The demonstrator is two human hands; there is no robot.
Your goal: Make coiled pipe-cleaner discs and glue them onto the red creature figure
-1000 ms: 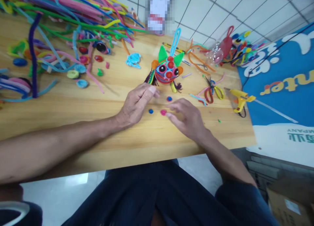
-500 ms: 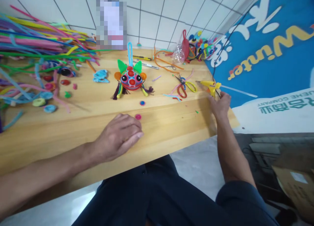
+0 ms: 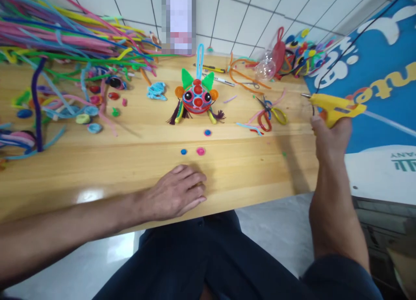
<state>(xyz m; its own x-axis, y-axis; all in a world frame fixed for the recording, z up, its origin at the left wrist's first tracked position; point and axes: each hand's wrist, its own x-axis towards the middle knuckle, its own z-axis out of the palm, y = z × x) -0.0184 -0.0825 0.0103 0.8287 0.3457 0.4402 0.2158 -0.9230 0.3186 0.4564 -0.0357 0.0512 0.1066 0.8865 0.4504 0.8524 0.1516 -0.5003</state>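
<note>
My right hand (image 3: 329,137) grips a yellow glue gun (image 3: 334,107) lifted above the table's right edge, its nozzle pointing left. My left hand (image 3: 177,191) rests palm down near the wooden table's (image 3: 130,161) front edge, fingers loosely curled, with nothing visible in it. Just beyond it lie a small blue disc (image 3: 183,151), a pink coil (image 3: 200,151) and another blue-pink coil (image 3: 207,132). Farther back stands a colourful pipe-cleaner creature (image 3: 196,98) with green ears and a blue loop on top.
A large heap of pipe cleaners (image 3: 65,31) covers the back left, with small coils (image 3: 85,118) scattered in front. Scissors (image 3: 271,113) and pipe-cleaner scraps lie right of the creature. More craft figures (image 3: 299,53) sit at the back right. A blue banner (image 3: 383,83) hangs beyond the table.
My right hand left the small coils, reached right to the glue gun and has picked it up. My left hand drew back toward the table's front edge.
</note>
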